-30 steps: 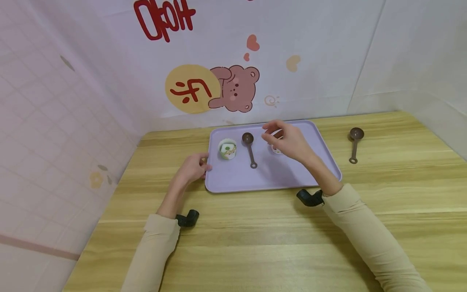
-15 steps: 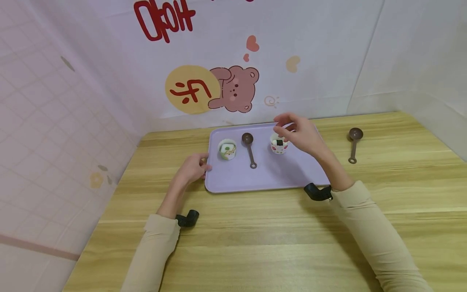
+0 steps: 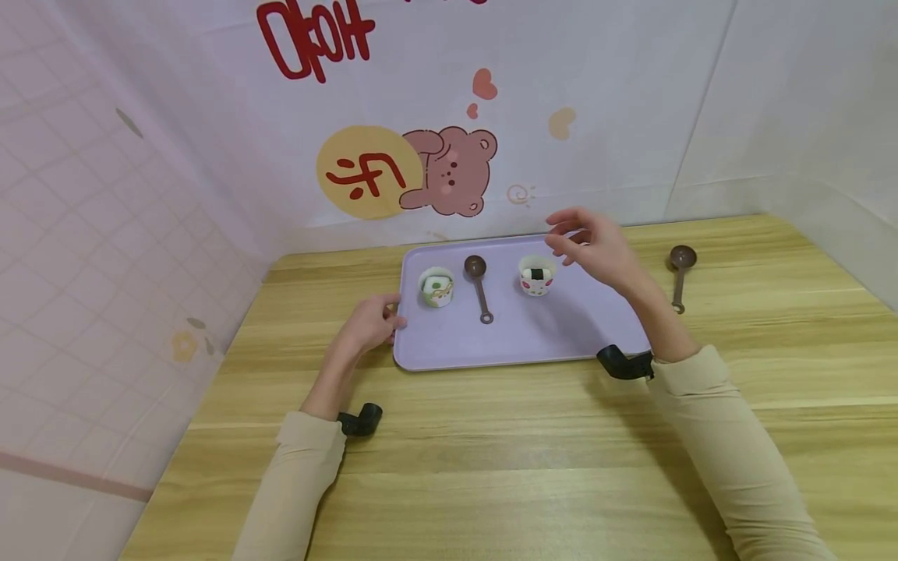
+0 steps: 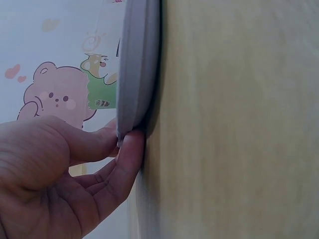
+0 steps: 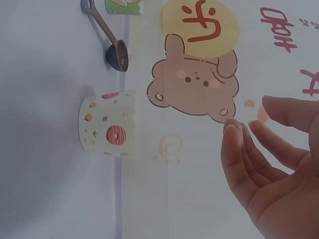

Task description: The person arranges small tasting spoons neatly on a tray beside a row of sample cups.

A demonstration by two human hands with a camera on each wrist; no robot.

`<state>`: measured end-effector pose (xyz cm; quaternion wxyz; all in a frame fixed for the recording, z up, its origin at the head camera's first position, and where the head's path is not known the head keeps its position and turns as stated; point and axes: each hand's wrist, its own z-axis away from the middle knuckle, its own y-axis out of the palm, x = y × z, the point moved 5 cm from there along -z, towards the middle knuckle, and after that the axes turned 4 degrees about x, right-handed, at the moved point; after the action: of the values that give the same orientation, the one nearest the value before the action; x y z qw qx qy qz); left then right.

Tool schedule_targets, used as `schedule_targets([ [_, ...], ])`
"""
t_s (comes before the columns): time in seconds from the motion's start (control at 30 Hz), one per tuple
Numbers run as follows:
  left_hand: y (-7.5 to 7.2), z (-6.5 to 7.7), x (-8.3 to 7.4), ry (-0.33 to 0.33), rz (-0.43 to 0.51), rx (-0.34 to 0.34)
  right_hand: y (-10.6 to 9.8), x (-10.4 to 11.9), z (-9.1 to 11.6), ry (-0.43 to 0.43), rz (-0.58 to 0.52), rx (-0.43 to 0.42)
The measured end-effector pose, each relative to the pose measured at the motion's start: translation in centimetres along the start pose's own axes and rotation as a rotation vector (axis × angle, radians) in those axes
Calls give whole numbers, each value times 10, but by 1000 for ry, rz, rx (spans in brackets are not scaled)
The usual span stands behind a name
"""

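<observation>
My left hand [image 3: 369, 322] pinches the left rim of a lilac tray [image 3: 449, 347], thumb above and fingers beneath, as the left wrist view shows. On the tray stand a green patterned paper cup [image 3: 438, 294] at the left and a white paper cup [image 3: 536, 286] with red prints at the right. Something white with a dark band, like a rice ball, shows in the right cup; something white and green sits in the left one. Between the cups lies a brown measuring spoon [image 3: 479, 284]. My right hand [image 3: 596, 248] hovers to the right of the white cup, holding nothing, its fingers loosely bent.
A second brown measuring spoon [image 3: 681, 276] lies on the wooden table [image 3: 491, 460], right of the tray. Behind the table rises a white wall covering [image 3: 617, 93] with a printed bear. Black wrist mounts [image 3: 624, 363] sit on both forearms.
My right hand has moved right, away from above the white cup, which is now uncovered along with its contents. The left hand and the tray have stayed in place.
</observation>
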<state>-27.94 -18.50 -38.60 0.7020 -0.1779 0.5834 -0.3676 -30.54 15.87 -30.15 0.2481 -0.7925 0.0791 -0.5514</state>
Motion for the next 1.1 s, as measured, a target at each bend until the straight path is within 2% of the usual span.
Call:
schedule_targets([
  [0.47, 0, -2, -1, 11, -14, 1, -26, -3, 7, 38, -21, -23],
  [0.73, 1, -2, 1, 3, -2, 4, -43, -12, 11, 99, 29, -19],
  [1.1, 0, -1, 1, -9, -10, 4, -60, -23, 15, 114, 15, -82],
])
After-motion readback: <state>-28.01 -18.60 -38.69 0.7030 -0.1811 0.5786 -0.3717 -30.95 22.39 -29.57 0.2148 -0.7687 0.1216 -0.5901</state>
